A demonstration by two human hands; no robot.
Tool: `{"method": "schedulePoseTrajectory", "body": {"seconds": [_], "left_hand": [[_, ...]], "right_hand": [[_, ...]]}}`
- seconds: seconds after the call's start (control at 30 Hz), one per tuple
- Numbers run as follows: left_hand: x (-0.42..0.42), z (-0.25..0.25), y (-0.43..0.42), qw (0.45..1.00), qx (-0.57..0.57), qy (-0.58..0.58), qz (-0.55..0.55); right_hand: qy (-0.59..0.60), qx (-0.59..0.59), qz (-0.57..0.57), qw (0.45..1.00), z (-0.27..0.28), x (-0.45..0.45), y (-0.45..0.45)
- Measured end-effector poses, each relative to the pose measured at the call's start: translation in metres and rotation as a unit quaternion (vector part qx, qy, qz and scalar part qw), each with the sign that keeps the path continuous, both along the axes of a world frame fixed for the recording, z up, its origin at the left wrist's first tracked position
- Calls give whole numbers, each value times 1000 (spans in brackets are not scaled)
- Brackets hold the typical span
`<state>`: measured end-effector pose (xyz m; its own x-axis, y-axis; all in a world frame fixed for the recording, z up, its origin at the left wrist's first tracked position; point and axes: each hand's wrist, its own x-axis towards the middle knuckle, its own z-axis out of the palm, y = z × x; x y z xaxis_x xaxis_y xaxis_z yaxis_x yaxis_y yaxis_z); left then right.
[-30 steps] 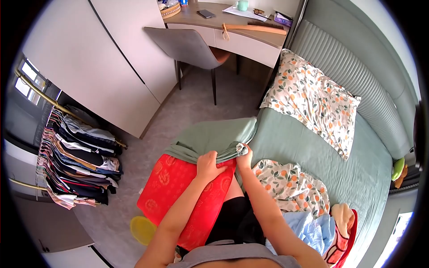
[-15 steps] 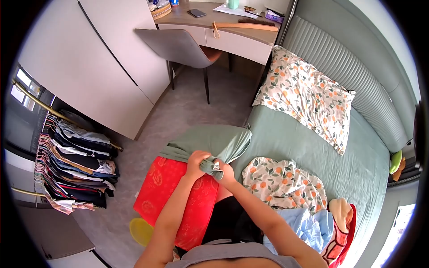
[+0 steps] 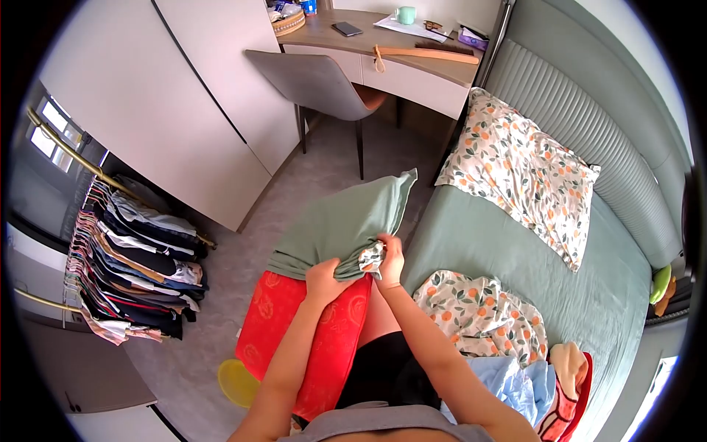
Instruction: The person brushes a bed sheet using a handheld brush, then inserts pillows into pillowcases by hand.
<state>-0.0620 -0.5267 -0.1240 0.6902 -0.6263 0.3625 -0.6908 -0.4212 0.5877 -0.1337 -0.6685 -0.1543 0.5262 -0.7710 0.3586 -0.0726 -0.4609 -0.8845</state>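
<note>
A green pillowcase [image 3: 335,225] covers the far end of a red patterned pillow [image 3: 305,335], whose near part is bare. My left hand [image 3: 324,281] is closed on the bunched edge of the pillowcase, where it meets the red pillow. My right hand [image 3: 392,259] grips the same edge at the right corner. Between the hands, a bit of orange-print lining shows at the turned-back opening. The case's far corner points up, off toward the bed. My fingertips are partly hidden by the fabric.
Right of me is a bed with a green sheet [image 3: 582,295], an orange-print pillow [image 3: 523,173], crumpled orange-print fabric [image 3: 482,313] and blue cloth [image 3: 508,383]. Ahead stand a grey chair [image 3: 309,81] and a desk [image 3: 350,51]. A clothes rack [image 3: 140,258] and yellow basin [image 3: 237,383] are left.
My hands have moved apart, the right one up and to the right. The pillowcase's far corner has risen, and the orange-print lining shows more. The whole view has shifted slightly.
</note>
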Motion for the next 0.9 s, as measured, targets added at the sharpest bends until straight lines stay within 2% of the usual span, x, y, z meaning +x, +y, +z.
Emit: {"method": "schedulePoseTrajectory", "body": {"seconds": [0.03, 0.07, 0.1, 0.13, 0.17, 0.2, 0.23, 0.27, 0.37, 0.4, 0.43, 0.5, 0.53, 0.6, 0.7, 0.77, 0.8, 0.87, 0.9], "left_hand": [[1, -3, 0, 1000, 18, 0, 17], [5, -15, 1, 998, 19, -21, 52], [13, -36, 0, 995, 17, -42, 86], [19, -53, 0, 991, 15, -63, 118], [22, -62, 1, 991, 34, -36, 127], [25, -70, 4, 989, 54, -8, 136], [24, -71, 5, 986, 75, 19, 145], [19, -73, 3, 987, 74, 35, 140], [11, -37, -21, 995, -18, -61, 72], [11, -42, -23, 997, 16, -69, 9], [11, -20, -31, 985, -29, -141, -96], [10, -46, -31, 983, -40, -93, -154], [8, -52, -28, 989, -55, -74, -116], [8, -60, -20, 995, -85, -41, -38], [12, -64, -2, 971, -217, 39, 98], [17, -63, 15, 977, -151, 84, 122], [20, -63, 21, 978, -119, 104, 136], [20, -74, 31, 983, -66, 97, 143], [19, -79, 34, 984, -38, 96, 145]], "right_hand": [[32, -8, 40, 999, 1, 0, 2], [44, 98, 43, 993, 2, 3, 12], [76, 99, 79, 989, -13, 4, 21], [168, 37, 136, 976, -11, -4, 31], [303, -25, 166, 938, 39, -15, 44], [263, -74, 218, 937, 64, -22, 52], [203, -54, 214, 954, 54, -28, 60], [195, -57, 225, 953, 43, -33, 63], [204, -59, 210, 954, 14, -43, 50], [213, -64, 196, 955, 2, -44, 40], [243, 52, 160, 955, -33, -43, 35], [202, 43, 96, 974, -40, -44, 23], [227, 80, 76, 968, -42, -39, 20], [205, 5, 88, 975, -36, -32, 20], [201, -99, 160, 961, 3, -24, 21], [177, -76, 266, 945, 29, -24, 12], [160, 68, 313, 934, 23, -22, 0], [120, 353, 382, 846, -13, -20, -28], [164, 304, 293, 891, -32, -14, -42]]}}
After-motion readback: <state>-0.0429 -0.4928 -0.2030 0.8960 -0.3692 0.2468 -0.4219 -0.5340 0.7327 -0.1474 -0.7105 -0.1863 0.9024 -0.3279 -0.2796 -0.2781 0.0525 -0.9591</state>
